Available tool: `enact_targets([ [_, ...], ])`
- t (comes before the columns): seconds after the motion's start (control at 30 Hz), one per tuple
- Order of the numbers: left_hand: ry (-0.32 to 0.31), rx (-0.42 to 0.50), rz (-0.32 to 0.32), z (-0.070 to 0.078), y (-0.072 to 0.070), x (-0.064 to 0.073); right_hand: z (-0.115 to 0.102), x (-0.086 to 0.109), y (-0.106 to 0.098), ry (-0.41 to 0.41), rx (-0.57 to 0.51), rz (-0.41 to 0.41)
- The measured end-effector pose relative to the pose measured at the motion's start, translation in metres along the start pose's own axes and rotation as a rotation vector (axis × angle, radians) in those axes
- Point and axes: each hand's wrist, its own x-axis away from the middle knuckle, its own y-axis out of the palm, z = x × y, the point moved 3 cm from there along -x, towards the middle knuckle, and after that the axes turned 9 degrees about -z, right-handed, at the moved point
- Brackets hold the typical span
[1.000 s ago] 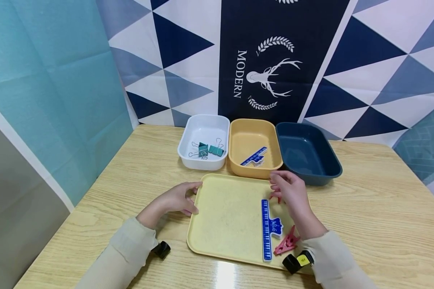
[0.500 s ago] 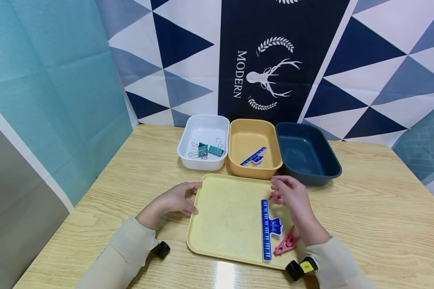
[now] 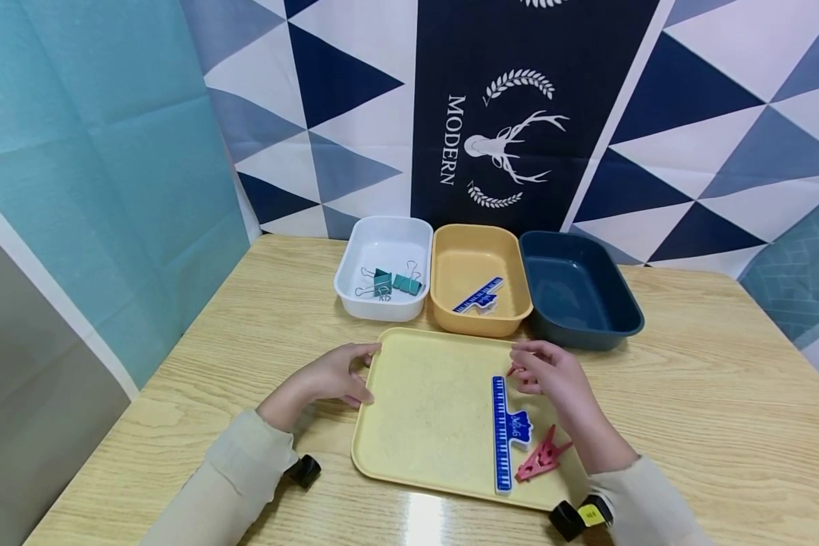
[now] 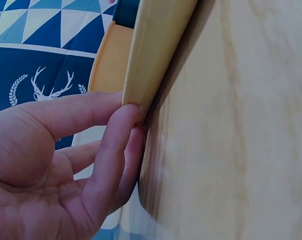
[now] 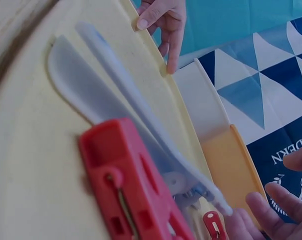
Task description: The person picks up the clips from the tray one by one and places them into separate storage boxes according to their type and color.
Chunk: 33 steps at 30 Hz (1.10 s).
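At the left side of the yellow tray (image 3: 430, 409), my left hand (image 3: 334, 374) holds the rim with thumb and fingertips. The left wrist view shows the fingers (image 4: 108, 165) bent against that edge. My right hand (image 3: 553, 371) hovers over the tray's far right corner, fingers spread loosely around a small red clip (image 5: 214, 225), which they partly hide in the head view. A blue-and-white ruler-shaped clip (image 3: 502, 436) lies lengthwise on the tray's right part. Beside it, nearer me, is a red clothespin (image 3: 542, 459), large in the right wrist view.
Behind the tray stand three bins side by side. The white bin (image 3: 382, 309) contains teal binder clips (image 3: 406, 283). The yellow-orange bin (image 3: 481, 324) holds another blue ruler-shaped clip (image 3: 478, 296). A dark blue bin (image 3: 587, 337) is at the right. Patterned cloth hangs behind.
My right hand has drawn back toward me and slightly right, from beside the orange bin's front to over the tray corner. The left hand stays in place.
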Motion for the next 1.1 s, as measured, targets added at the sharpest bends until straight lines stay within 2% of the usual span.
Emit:
enact_targets([
  [0.17,-0.002,-0.001,-0.006,0.000,0.000,0.000,0.004,0.002,-0.002,-0.017,0.042,-0.059],
  [0.37,-0.006,-0.005,-0.003,-0.001,-0.001,-0.002,0.015,0.005,-0.005,-0.035,0.192,-0.190],
  [0.6,-0.002,-0.006,-0.001,-0.001,0.000,-0.001,0.026,0.012,-0.012,-0.164,0.334,-0.411],
  [0.7,-0.005,-0.007,0.001,-0.001,0.000,-0.001,0.029,0.015,-0.013,-0.200,0.395,-0.470],
  [0.87,-0.009,-0.016,0.004,-0.001,0.000,-0.002,0.030,0.016,-0.011,-0.223,0.484,-0.487],
  [1.0,-0.011,-0.019,0.011,-0.001,0.000,-0.002,0.031,0.015,-0.011,-0.204,0.497,-0.459],
  [1.1,-0.009,-0.019,0.015,-0.001,0.000,-0.002,0.032,0.015,-0.012,-0.206,0.467,-0.424],
])
